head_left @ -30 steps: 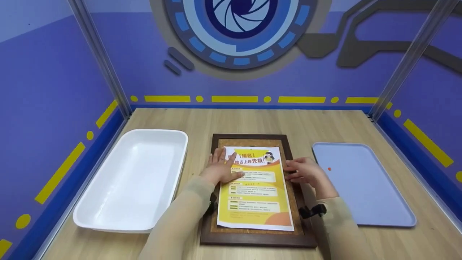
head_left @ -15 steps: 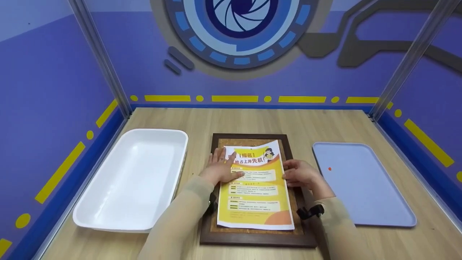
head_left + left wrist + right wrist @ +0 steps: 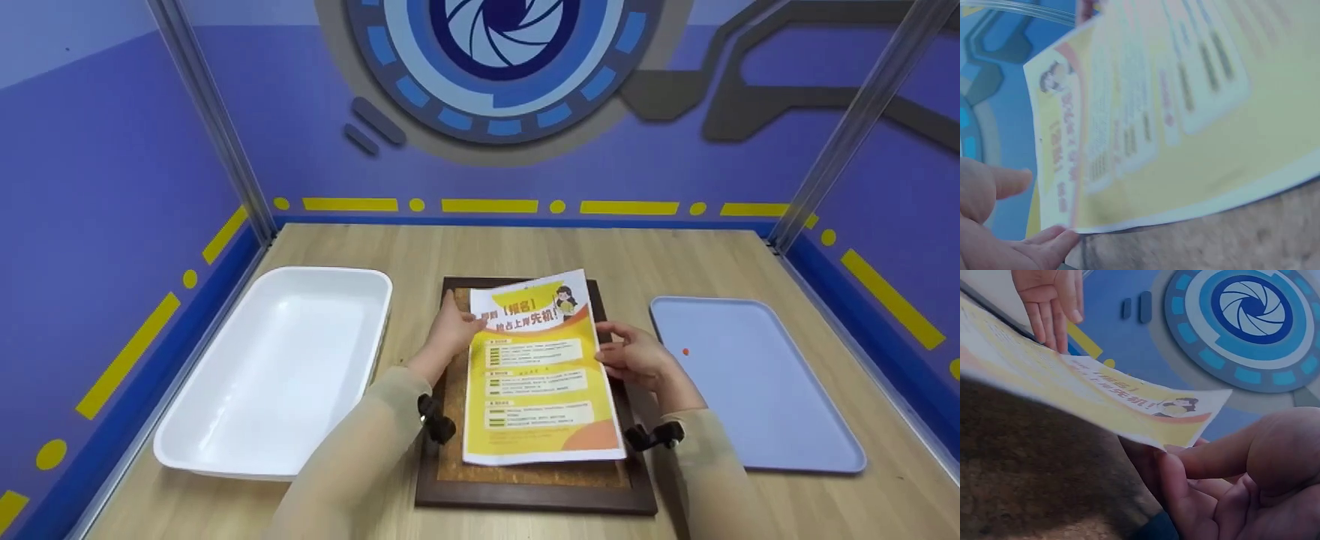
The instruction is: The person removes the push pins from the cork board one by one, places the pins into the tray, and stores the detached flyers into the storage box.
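Note:
A yellow printed poster sheet (image 3: 536, 442) is raised above a cork board (image 3: 451, 397) with a dark brown frame (image 3: 536, 499). My right hand (image 3: 641, 364) pinches the sheet's right edge between thumb and fingers, seen close in the right wrist view, where the sheet (image 3: 1089, 402) bends upward. At the left edge near the top, my left hand (image 3: 448, 334) has its fingers straight. In the left wrist view that hand's fingers (image 3: 1053, 244) touch or nearly touch the sheet's corner, and its thumb stands apart from the paper.
A deep white tray (image 3: 169, 442) stands left of the board, and a flat lavender tray (image 3: 780, 390) with a small orange-red spot lies to the right. Purple-blue panels (image 3: 480, 180) enclose the wooden tabletop (image 3: 517, 251) at the back and sides.
The sheet has risen off the cork board, its top right corner first, then the rest. My left hand has come off the sheet's face to its left edge. My right hand keeps its pinch.

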Motion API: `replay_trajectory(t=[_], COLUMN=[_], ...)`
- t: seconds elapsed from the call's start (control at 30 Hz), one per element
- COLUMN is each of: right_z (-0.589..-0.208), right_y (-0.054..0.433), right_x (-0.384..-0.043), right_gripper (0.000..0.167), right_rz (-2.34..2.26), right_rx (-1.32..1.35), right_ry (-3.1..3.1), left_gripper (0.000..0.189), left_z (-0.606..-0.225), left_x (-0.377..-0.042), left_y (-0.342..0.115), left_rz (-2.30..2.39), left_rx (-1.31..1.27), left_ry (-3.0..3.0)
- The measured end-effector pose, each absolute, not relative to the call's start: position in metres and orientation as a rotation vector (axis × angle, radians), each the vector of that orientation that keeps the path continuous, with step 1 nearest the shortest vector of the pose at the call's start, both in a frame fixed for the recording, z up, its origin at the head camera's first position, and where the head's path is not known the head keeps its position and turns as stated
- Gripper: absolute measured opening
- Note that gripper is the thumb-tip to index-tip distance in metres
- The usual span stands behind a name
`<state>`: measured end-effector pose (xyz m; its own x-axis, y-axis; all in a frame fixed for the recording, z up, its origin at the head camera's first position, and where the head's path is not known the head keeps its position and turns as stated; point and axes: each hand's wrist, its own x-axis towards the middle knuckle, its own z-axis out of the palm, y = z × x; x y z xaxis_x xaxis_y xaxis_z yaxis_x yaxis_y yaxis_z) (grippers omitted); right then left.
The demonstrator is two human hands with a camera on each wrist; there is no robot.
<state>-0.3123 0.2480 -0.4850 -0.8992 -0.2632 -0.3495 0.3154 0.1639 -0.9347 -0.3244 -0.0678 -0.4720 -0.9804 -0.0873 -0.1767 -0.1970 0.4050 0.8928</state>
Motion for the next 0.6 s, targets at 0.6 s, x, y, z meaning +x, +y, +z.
replay_trajectory(t=[0.6], right_z=[-0.460], right_y=[0.243], right_x=[-0.306], right_gripper=[0.073], right_rz=[-1.981], right_rx=[-0.051], right_ry=[1.898], left_gripper=[0.036], left_z=[-0.445], left_x=[-0.311], left_y=[-0.103], left_rz=[1.703], left_rx=[-0.222], left_ry=[2.250])
